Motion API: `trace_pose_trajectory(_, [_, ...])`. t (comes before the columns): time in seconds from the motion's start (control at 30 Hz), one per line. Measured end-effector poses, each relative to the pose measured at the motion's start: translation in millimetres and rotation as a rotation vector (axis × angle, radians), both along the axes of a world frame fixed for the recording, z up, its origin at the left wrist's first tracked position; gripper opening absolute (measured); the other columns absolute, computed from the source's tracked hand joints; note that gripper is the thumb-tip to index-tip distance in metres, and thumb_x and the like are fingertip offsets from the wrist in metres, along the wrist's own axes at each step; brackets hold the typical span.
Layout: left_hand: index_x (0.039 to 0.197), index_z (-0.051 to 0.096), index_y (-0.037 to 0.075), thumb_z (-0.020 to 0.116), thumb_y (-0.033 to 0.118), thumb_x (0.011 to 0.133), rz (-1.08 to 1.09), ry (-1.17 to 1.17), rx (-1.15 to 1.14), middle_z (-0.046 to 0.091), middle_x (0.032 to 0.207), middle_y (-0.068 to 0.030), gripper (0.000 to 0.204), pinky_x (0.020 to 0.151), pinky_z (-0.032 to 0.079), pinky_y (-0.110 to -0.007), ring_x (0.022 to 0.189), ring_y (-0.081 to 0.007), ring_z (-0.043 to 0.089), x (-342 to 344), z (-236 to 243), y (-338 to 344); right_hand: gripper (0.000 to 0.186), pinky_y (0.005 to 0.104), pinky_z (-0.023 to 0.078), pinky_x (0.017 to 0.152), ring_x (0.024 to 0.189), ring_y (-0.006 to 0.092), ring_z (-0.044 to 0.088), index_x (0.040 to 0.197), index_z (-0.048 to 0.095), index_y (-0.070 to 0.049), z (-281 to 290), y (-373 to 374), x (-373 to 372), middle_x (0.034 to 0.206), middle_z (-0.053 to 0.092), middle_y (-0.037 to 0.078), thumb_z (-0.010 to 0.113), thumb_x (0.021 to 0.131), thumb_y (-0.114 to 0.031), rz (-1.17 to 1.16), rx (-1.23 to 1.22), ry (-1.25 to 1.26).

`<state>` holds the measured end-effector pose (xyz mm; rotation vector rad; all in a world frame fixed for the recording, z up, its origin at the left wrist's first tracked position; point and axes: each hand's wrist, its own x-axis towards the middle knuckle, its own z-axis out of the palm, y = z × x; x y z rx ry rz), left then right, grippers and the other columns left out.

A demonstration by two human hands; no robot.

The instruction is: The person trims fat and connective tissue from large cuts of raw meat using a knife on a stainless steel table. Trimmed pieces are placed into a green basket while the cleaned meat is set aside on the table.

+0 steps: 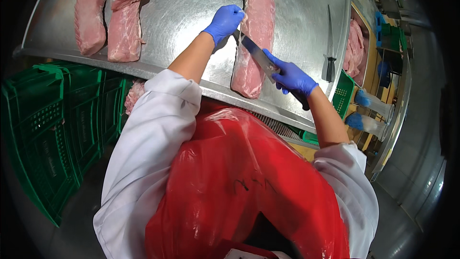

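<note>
A long pale-pink pork loin (259, 7) lies lengthwise on the metal table in front of me. My left hand (225, 21), in a blue glove, is closed at the loin's left edge and pinches a whitish strip of trimmed fat or membrane (243, 18). My right hand (293, 77), also gloved in blue, is wrapped round the dark handle of a knife (258, 56). Its broad blade slants up and left across the loin, the tip end near the left edge just below my left hand.
More loins (91, 21) lie at the table's left. A sharpening steel (330, 43) with a black handle rests near the right edge of the table (189, 43). Green crates (72, 124) stand at lower left. Cut meat (354, 48) fills a container beyond the right edge.
</note>
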<state>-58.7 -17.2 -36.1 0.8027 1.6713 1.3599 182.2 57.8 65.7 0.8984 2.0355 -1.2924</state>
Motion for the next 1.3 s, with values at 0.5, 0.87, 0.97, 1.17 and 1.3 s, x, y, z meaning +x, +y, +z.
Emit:
trace_pose_trajectory(0.5, [0.102, 0.064, -0.002, 0.06, 0.01, 0.097, 0.007, -0.479, 0.318, 0.064, 0.086, -0.0052, 0.013, 0.059, 0.04, -0.022, 0.066, -0.0073, 0.051, 36.2, 61.3, -30.4, 0.075, 0.0309, 0.053, 0.056, 0.059, 0.0125, 0.058, 0.158, 0.021, -0.036, -17.1, 18.8, -3.0, 0.075, 0.061, 0.007, 0.052, 0.093, -0.013, 0.223, 0.04, 0.101])
trace_pose_trajectory(0.87, [0.113, 0.056, -0.002, 0.06, 0.015, 0.099, 0.121, -0.655, 0.547, 0.059, 0.092, -0.0062, 0.022, 0.061, 0.039, -0.021, 0.069, -0.007, 0.045, 68.7, 106.0, -100.8, 0.076, 0.026, 0.049, 0.054, 0.058, 0.0107, 0.056, 0.158, 0.024, -0.03, -6.1, 22.9, 29.2, 0.075, 0.061, 0.005, 0.053, 0.091, -0.01, 0.428, -0.113, 0.086])
trace_pose_trajectory(0.97, [0.113, 0.056, -0.002, 0.06, 0.014, 0.099, 0.146, -0.642, 0.576, 0.058, 0.092, -0.006, 0.022, 0.06, 0.038, -0.021, 0.069, -0.0067, 0.044, 77.5, 118.9, -107.7, 0.075, 0.0278, 0.05, 0.056, 0.058, 0.0117, 0.057, 0.158, 0.023, -0.032, -29.5, 13.0, 8.6, 0.072, 0.061, 0.006, 0.052, 0.092, -0.012, 0.416, -0.183, 0.169])
trace_pose_trajectory(1.17, [0.105, 0.054, 0.008, 0.065, 0.023, 0.093, 0.662, -0.314, 0.351, 0.049, 0.089, 0.0001, 0.022, 0.065, 0.045, -0.026, 0.077, -0.0119, 0.05, 85.1, 162.3, -259.2, 0.083, 0.0293, 0.056, 0.058, 0.057, 0.0132, 0.06, 0.158, 0.019, -0.034, 32.4, 26.8, 129.5, 0.073, 0.063, 0.005, 0.049, 0.086, -0.004, 0.544, -0.352, 0.013])
trace_pose_trajectory(1.3, [0.107, 0.06, 0.003, 0.076, 0.035, 0.085, 0.227, -0.108, -0.553, 0.063, 0.106, -0.0121, 0.042, 0.074, 0.048, -0.029, 0.092, -0.0167, 0.06, 6.8, 159.2, -414.2, 0.08, 0.024, 0.051, 0.05, 0.056, 0.0085, 0.057, 0.159, 0.022, -0.029, 31.6, 53.0, 193.3, 0.073, 0.06, 0.001, 0.054, 0.09, -0.004, 0.098, -0.315, 0.143])
